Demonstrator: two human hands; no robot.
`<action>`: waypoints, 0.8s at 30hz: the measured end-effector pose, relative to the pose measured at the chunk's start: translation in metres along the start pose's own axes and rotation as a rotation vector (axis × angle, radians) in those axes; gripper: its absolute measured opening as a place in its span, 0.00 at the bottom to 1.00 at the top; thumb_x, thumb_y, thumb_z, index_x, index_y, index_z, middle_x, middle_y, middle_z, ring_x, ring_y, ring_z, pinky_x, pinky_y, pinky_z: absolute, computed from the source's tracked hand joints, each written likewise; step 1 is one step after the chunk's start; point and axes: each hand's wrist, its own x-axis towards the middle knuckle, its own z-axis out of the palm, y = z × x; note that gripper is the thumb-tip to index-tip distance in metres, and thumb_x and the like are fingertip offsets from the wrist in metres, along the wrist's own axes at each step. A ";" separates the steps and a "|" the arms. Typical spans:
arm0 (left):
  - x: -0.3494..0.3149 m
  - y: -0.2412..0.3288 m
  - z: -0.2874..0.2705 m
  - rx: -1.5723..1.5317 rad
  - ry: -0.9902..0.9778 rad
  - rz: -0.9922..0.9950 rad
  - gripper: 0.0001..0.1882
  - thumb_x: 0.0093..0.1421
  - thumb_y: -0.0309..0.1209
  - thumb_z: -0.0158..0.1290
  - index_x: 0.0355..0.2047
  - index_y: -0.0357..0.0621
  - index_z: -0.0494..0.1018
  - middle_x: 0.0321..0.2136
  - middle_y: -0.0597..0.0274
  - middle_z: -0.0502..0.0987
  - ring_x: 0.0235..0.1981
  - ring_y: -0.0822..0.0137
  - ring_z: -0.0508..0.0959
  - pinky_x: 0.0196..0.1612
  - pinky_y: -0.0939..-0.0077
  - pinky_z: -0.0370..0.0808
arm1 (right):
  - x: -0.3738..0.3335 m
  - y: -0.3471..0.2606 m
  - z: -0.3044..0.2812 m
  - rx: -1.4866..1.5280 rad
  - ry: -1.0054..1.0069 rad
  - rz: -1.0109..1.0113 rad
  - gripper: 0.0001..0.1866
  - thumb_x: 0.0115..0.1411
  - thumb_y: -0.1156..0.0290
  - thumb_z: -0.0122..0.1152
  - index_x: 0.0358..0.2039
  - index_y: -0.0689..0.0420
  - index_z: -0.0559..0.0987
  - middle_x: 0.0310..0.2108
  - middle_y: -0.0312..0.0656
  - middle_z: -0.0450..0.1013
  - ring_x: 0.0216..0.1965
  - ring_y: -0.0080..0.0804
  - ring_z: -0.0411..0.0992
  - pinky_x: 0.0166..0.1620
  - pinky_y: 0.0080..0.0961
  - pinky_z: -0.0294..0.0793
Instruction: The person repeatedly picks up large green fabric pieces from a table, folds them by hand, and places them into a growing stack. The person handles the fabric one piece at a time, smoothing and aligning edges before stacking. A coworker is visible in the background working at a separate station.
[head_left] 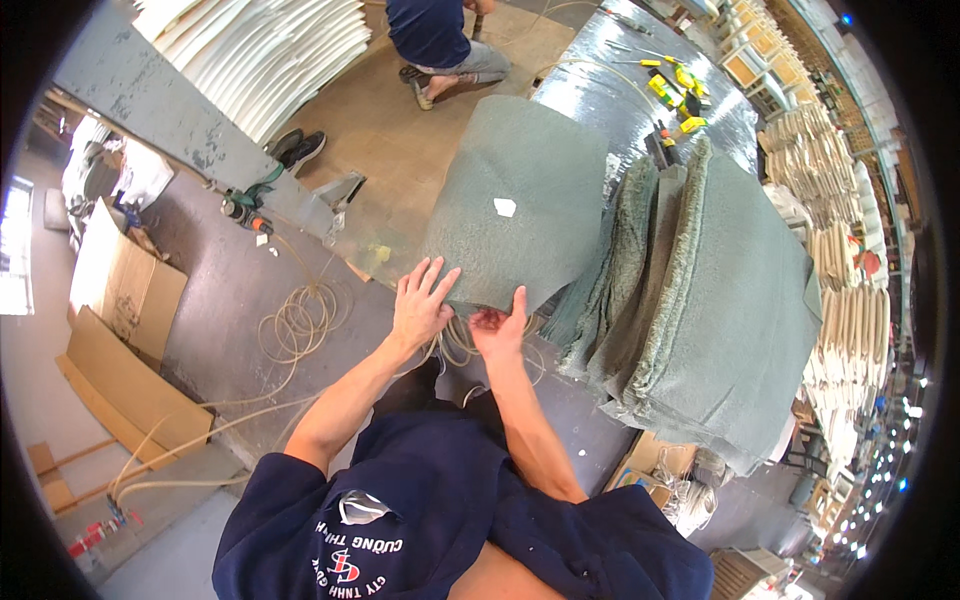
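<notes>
A grey-green fabric piece, rounded at the corners, lies in front of me with a small white patch on its face. My left hand grips its near left corner, fingers spread over the top and thumb by the edge. At the near edge, a little to the right, my right hand pinches the same piece with the thumb up; its other fingers curl partly out of sight underneath. Close by on the right stands a thick stack of folded grey-green fabric with frayed edges.
A silver-covered table holds yellow-and-black tools. A power tool hangs near a grey metal beam. Coiled hose and cardboard lie at left. A co-worker kneels ahead; white stacks stand beyond.
</notes>
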 end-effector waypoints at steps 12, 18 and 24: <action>0.134 0.076 -0.033 -0.281 -0.166 0.026 0.45 0.48 0.35 0.68 0.68 0.59 0.64 0.65 0.50 0.70 0.60 0.46 0.75 0.56 0.48 0.76 | -0.018 -0.046 0.023 -0.818 -0.187 -1.249 0.22 0.69 0.61 0.55 0.55 0.65 0.76 0.57 0.52 0.74 0.60 0.49 0.69 0.63 0.43 0.64; 0.192 0.066 -0.073 -0.406 -0.318 -0.025 0.36 0.48 0.31 0.62 0.61 0.60 0.72 0.51 0.52 0.82 0.50 0.45 0.81 0.52 0.53 0.79 | 0.055 -0.095 -0.012 -1.393 0.128 -0.915 0.24 0.59 0.62 0.58 0.49 0.70 0.78 0.46 0.70 0.76 0.53 0.66 0.73 0.56 0.45 0.70; 0.210 0.061 -0.074 -0.372 -0.385 -0.053 0.36 0.48 0.32 0.62 0.61 0.60 0.72 0.52 0.52 0.82 0.51 0.45 0.81 0.55 0.54 0.78 | 0.031 -0.155 0.003 -0.724 -0.184 -0.732 0.25 0.60 0.57 0.61 0.55 0.55 0.78 0.53 0.52 0.77 0.58 0.50 0.72 0.61 0.42 0.67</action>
